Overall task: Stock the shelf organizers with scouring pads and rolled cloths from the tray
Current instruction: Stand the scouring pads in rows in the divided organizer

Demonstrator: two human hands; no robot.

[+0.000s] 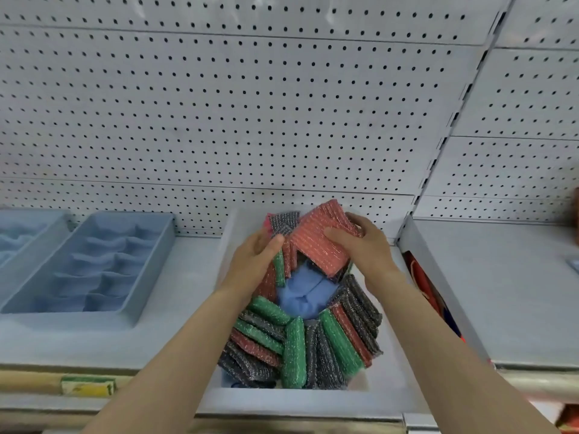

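Both hands grab pads from the white plastic tray [313, 400]: right hand [365, 245] fingers pinching a red mesh scouring pad [319, 242], left hand [255, 261] fingers curled round a bunch at its 9 o'clock, probably gathering loads for the blue divided organizer [91, 264].

**Pegboard wall, grey store shelving**

I'm looking at a pale grey pegboard wall [250, 104], dotted with rows of small dark holes. A slotted upright [451, 120] splits it from the next panel on the right. Below runs a grey shelf [175, 308], with a neighbouring shelf bay [501, 292] alongside. The light is flat and even.
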